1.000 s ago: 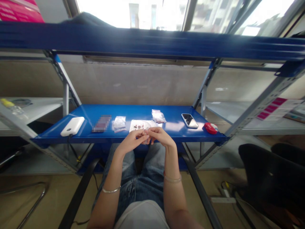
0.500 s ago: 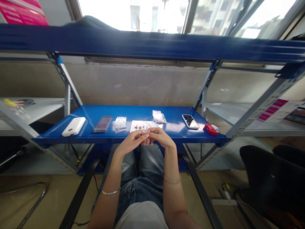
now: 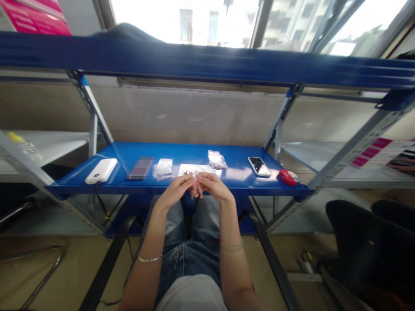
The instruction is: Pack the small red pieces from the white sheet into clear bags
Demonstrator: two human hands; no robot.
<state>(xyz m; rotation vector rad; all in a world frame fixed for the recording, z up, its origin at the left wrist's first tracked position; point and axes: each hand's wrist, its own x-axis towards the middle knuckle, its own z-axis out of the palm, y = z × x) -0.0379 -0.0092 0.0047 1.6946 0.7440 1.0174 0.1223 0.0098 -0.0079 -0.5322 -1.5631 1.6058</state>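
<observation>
My left hand [image 3: 177,190] and my right hand [image 3: 215,186] meet at the front edge of the blue shelf, fingertips pinched together. Between them is a small clear plastic bag [image 3: 195,190], its lower tip hanging below the fingers; its contents are too small to make out. Just behind my fingers lies a white sheet [image 3: 205,167] with several small dark and reddish pieces [image 3: 188,173] on it, partly hidden by my hands. To the left rests a clear zip bag [image 3: 164,167] with white contents. Other small clear bags [image 3: 216,160] lie behind the sheet's right side.
The blue shelf [image 3: 181,150] also bears a white power bank [image 3: 101,170] with a black cable, a blurred-out flat item [image 3: 140,168], a phone [image 3: 259,166] and a red object [image 3: 287,177]. Above runs a blue beam [image 3: 207,65]. Chair armrests [image 3: 110,259] flank my legs.
My hands have shifted slightly, and the fingertips have turned upward. The clear plastic between them now shows more plainly, hanging downward. Things on the shelf lie as before.
</observation>
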